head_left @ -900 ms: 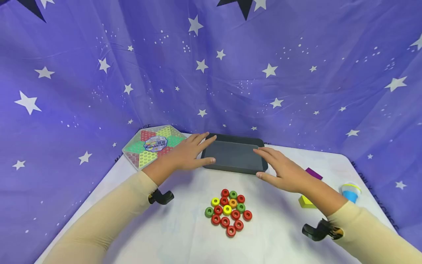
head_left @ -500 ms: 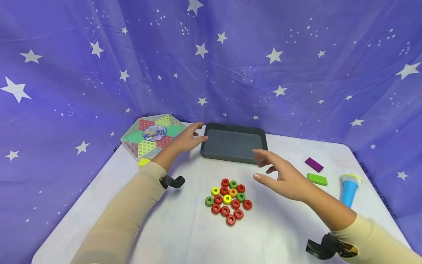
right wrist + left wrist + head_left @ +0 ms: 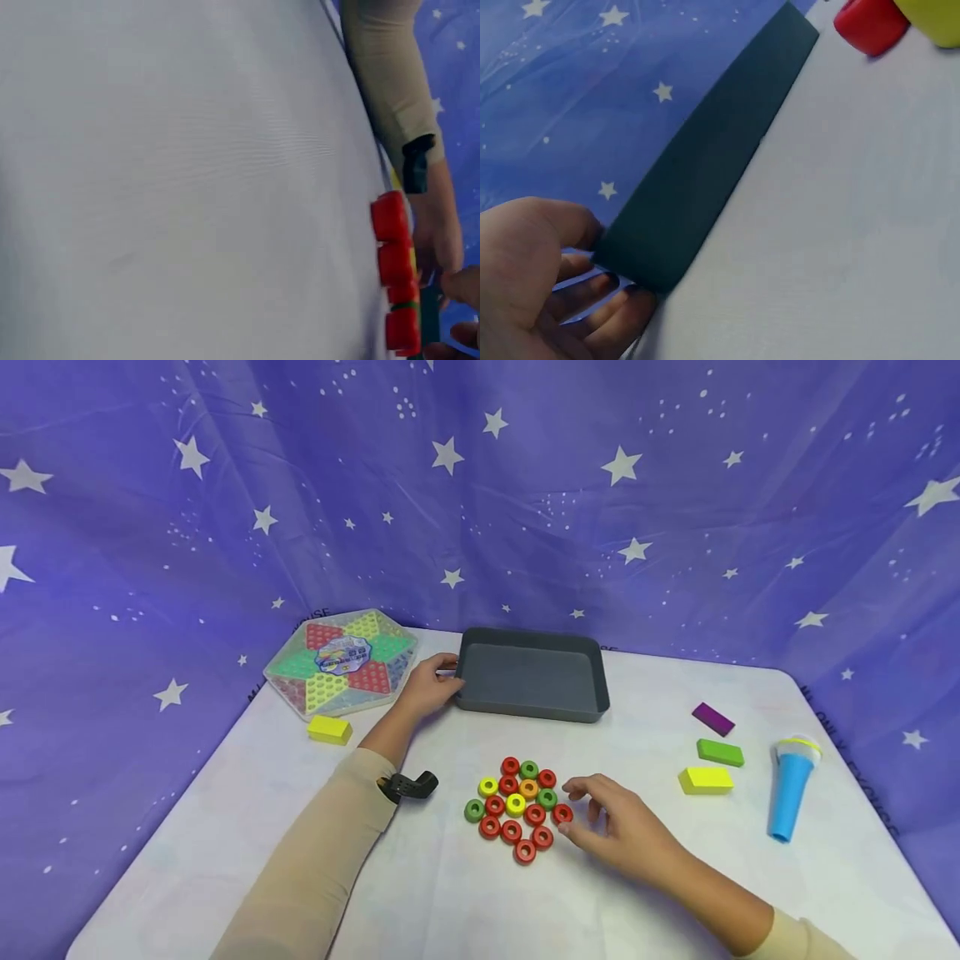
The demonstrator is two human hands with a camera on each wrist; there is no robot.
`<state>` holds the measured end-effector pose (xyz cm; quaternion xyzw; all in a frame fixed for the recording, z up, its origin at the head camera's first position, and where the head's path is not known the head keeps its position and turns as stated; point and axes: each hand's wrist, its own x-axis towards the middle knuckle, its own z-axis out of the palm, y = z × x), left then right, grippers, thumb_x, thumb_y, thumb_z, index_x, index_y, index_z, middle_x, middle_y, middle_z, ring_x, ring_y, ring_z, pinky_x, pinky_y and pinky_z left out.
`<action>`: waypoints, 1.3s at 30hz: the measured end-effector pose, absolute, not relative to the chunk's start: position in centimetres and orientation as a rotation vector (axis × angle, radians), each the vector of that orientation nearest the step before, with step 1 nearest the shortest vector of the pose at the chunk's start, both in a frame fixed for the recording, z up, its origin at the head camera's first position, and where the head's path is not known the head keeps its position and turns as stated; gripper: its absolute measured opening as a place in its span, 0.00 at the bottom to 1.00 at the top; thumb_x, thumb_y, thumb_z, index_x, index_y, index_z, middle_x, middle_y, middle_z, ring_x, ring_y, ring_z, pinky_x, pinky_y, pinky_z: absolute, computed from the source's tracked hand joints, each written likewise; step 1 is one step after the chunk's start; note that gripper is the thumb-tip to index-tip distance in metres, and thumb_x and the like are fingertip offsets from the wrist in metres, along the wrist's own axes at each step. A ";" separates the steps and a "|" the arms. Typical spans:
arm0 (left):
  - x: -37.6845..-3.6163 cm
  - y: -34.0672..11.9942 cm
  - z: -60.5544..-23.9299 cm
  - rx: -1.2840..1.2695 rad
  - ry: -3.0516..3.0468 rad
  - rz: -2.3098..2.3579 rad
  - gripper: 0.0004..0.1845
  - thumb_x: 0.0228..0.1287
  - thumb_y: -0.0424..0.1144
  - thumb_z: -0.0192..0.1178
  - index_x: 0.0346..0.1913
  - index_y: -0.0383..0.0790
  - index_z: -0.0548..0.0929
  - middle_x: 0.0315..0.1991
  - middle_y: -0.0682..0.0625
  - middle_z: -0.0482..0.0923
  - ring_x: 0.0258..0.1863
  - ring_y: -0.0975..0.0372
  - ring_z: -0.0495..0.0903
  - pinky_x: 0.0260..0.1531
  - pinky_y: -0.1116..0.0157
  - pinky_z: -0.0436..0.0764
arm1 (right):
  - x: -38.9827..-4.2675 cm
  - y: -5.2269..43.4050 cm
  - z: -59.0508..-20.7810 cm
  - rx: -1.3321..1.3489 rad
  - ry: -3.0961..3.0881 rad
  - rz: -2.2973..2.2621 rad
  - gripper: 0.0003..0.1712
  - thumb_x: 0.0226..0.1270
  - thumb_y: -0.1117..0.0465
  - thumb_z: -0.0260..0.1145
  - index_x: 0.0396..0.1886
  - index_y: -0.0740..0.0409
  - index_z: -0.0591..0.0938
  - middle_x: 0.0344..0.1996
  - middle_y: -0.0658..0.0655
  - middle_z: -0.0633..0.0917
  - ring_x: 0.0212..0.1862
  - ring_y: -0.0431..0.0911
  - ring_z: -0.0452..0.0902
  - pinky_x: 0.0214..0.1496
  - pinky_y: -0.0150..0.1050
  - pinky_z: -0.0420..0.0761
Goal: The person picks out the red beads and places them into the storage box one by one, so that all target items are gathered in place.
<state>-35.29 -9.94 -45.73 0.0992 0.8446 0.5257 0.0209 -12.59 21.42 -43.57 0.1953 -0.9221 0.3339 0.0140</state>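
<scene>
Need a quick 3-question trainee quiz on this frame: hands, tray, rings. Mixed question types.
1. True or false: the left hand grips the dark grey rectangular plastic tray at its left end.
2. Which is nearest the right hand? A) blue toy microphone B) cluster of small coloured rings C) hexagonal checkers board
3. Fill in: the tray holds ____ rings.

Key: 1 true; 2 B; 3 no.

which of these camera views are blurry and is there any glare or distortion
Head view: sharp and evenly lit, no glare, wide-angle bowing at the edges; the left hand grips the grey tray. Left wrist view: soft close-up. Right wrist view: blurriest, tilted sideways, rings smeared at the edge.
</scene>
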 end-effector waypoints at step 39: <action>-35.3 -10.2 -46.5 0.270 2.594 1.635 0.30 0.68 0.36 0.63 0.73 0.44 0.73 0.68 0.45 0.75 0.54 0.54 0.82 0.51 0.59 0.85 | -22.7 22.3 -37.4 0.803 -2.870 0.527 0.15 0.59 0.56 0.76 0.46 0.51 0.86 0.37 0.46 0.84 0.40 0.46 0.80 0.42 0.44 0.83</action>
